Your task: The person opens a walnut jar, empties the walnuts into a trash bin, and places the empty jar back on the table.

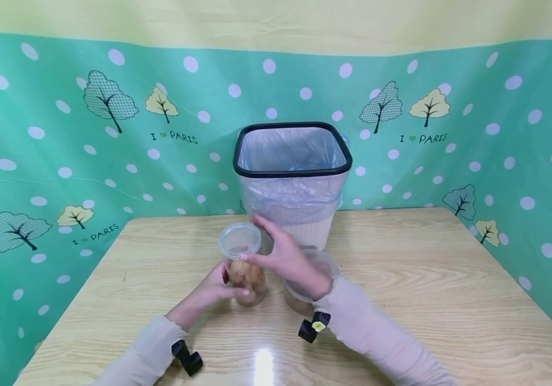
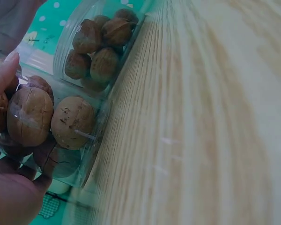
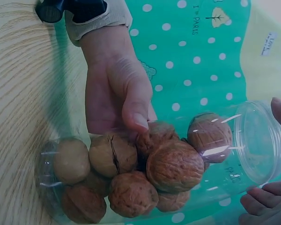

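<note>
The head camera is looking forward and down from above the near edge of the tabletop (image 1: 401,279), taking in the whole surface, the bin (image 1: 292,182) and the dotted backdrop. The left wrist camera is sitting low and very close, facing along the wood grain at the clear jar of walnuts (image 2: 42,126). The right wrist camera is pressing equally near from the opposite side, sharing that jar (image 3: 145,173) and also catching the left hand (image 3: 114,93).
</note>
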Demonstrator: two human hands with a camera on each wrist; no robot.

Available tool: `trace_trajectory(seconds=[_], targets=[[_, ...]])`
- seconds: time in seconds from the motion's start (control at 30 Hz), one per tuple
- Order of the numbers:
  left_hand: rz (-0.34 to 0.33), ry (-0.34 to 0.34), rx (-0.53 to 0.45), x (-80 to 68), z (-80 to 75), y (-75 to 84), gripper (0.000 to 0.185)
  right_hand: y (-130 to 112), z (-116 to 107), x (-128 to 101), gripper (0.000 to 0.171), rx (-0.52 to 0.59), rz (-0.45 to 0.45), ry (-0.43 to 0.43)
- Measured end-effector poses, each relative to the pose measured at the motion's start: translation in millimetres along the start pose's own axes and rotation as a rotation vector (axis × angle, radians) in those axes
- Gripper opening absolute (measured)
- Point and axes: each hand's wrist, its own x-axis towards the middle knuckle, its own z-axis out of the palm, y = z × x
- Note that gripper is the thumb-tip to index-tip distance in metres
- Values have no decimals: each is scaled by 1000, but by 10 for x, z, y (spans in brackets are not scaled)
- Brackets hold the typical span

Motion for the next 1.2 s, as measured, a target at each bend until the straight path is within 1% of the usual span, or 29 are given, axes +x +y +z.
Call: trace_trajectory(seconds=[0.1,0.3,0.43,0.63,0.77,0.97,1.1,1.2], targets=[[-11,-4,12,-4,0,4,97,-11,34,17,84,9,10,-8],[-11,-45,-21,-18,-16,-9,96,-44,71,62,84,-58,3,-24],[-15,-54,-25,-22,-19,-12,96,-52,77,71,84,-54,14,-23],[-27,-50,-11,-20,-27,-19,93,-61,74,67,82,-23,28,-10],[-25,-43,7,-20,-33,-21,92,-69,71,58,81,26,35,-4],[-48,-24,43,-14,-25,4,92,-68,48,23,80,88,43,18],[-17,-4,86,1,-11,34,94,-78,0,-1,80,123,32,33],[23,7,122,17,7,62,92,-90,-54,-23,81,129,20,38]])
